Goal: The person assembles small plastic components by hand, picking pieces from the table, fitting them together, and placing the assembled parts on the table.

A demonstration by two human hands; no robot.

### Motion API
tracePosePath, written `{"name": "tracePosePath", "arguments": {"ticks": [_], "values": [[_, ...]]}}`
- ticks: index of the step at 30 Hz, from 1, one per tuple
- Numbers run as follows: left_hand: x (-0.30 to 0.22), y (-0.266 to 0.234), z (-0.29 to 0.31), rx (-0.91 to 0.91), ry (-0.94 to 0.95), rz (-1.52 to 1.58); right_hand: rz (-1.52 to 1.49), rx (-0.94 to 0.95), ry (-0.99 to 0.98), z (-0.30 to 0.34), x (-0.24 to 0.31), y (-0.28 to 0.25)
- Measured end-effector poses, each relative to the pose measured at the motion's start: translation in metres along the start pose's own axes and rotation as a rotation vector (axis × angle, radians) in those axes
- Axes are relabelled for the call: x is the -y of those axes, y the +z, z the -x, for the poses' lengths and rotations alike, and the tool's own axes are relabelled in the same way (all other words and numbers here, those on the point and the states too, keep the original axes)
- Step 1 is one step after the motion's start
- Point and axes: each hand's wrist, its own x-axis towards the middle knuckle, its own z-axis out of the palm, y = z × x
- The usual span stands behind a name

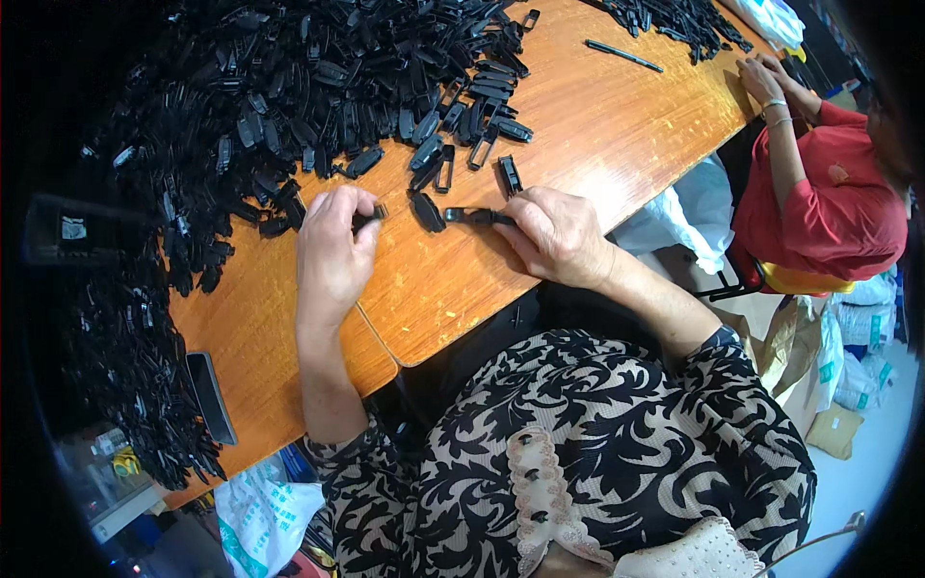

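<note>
Above the near part of the wooden table, my left hand [334, 246] pinches a small black plastic part [370, 218], mostly covered by the fingers. My right hand [562, 238] is closed on one end of a black plastic clip piece [470, 216], which points left toward the other hand. Between the two hands lies a dark oval part [427, 212]. Just beyond my right fingers is a small black frame-shaped part [509, 174]. The two hands are apart.
A large heap of black plastic parts [318, 87] covers the far left, with another pile [125, 347] down the left side. A phone-like dark slab [210, 397] lies near the left edge. A pen [623, 55] lies far right. A person in red [819, 183] sits at right.
</note>
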Motion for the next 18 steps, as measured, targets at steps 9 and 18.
{"name": "tracePosePath", "arguments": {"ticks": [9,18], "values": [[-0.014,-0.005,0.0,0.134,-0.464,0.374,-0.052,0.309,0.027,-0.006,0.01,-0.02],[-0.022,-0.002,0.001,0.358,-0.479,0.587,-0.057,0.43,-0.05,-0.016,-0.001,-0.022]]}}
